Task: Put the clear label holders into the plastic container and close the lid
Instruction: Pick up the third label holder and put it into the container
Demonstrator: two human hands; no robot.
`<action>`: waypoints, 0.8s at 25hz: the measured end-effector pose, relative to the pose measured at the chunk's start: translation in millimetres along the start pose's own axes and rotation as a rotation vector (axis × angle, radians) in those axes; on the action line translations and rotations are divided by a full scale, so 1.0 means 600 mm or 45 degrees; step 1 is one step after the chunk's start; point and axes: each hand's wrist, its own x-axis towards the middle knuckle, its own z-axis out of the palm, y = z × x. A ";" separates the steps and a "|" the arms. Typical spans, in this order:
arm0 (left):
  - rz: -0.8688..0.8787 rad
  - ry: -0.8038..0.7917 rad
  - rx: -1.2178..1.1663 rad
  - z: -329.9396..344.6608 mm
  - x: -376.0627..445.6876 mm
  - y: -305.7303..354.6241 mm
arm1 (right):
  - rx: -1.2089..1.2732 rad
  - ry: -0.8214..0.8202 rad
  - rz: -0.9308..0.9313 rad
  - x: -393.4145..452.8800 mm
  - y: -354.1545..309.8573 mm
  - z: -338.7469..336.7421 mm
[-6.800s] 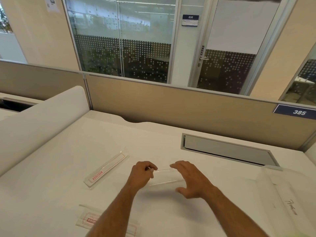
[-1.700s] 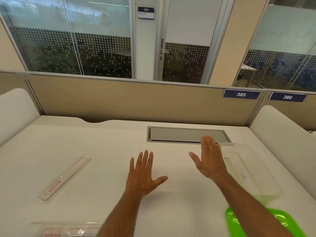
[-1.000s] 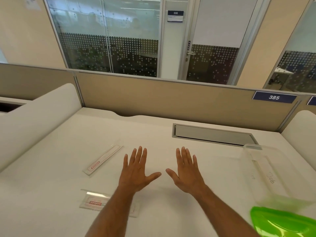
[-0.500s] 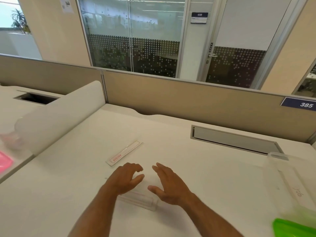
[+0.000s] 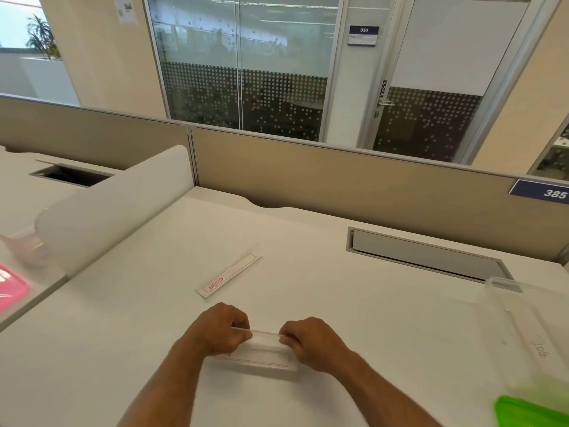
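From the head camera, a clear label holder (image 5: 264,349) is gripped at both ends just above the white counter (image 5: 354,303): the left hand (image 5: 220,332) is curled round its left end, the right hand (image 5: 311,340) is curled round its right end, fingers (image 5: 240,333) closed on the clear strip. A second label holder (image 5: 229,275), long and narrow with a red mark near its close end, is seen lying flat on the counter, beyond the hands and apart from them. The plastic container (image 5: 520,331) is found at the right edge, lid off, with the green lid (image 5: 532,412) lying just in front of it. A grey hatch (image 5: 425,255) is set into the counter behind.
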 end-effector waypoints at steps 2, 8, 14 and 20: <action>0.028 -0.002 -0.097 0.005 0.007 0.005 | 0.091 0.019 0.075 -0.006 0.013 -0.008; 0.067 -0.094 -0.235 0.026 0.041 0.046 | 0.422 0.005 0.275 -0.033 0.056 -0.041; 0.062 -0.241 -0.403 0.040 0.073 0.096 | 0.482 -0.188 0.311 -0.057 0.083 -0.073; -0.058 -0.493 -0.547 0.043 0.095 0.142 | 0.454 -0.242 0.370 -0.079 0.111 -0.099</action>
